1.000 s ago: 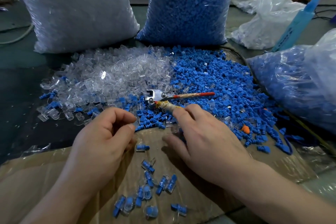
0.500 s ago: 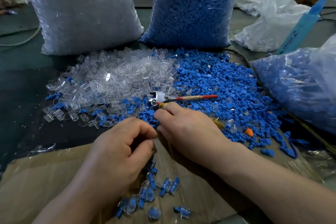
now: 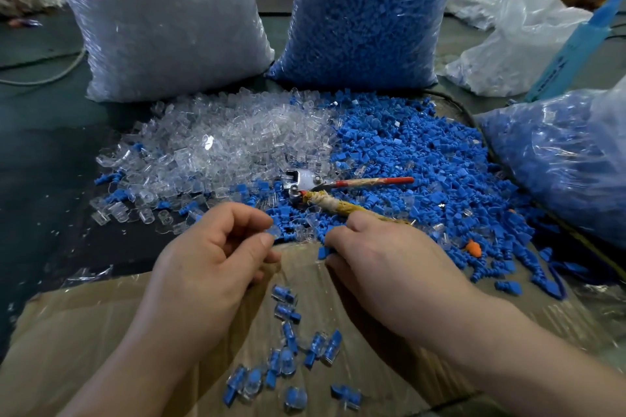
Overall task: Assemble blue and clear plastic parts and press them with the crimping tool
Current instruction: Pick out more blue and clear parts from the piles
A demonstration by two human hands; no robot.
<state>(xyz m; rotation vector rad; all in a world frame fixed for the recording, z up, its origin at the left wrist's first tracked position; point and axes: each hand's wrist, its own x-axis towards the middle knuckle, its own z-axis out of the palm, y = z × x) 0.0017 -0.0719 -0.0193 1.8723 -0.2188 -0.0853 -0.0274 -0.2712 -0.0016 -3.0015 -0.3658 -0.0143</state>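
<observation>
Two bulging sacks [image 3: 162,20] at twelve o'clock feed loose heaps on the counter [image 3: 50,152], glassy clear parts [image 3: 220,142] and matte ribbed blue parts [image 3: 423,159], so most work looks undone. The left hand [image 3: 210,267] pinches a clear shell [image 3: 273,231]; the right hand [image 3: 382,267] seems to pinch a blue plug [image 3: 323,252]. The metal crimping tool [image 3: 306,181] lies untouched at centre. About a dozen joined pieces [image 3: 288,359] lie at six.

Glossy clear plastic parts [image 3: 230,142], matt cardboard [image 3: 84,325]

Head cam, wide-angle, fwd/down, close over left hand [image 3: 210,267], right hand [image 3: 389,267]
</observation>
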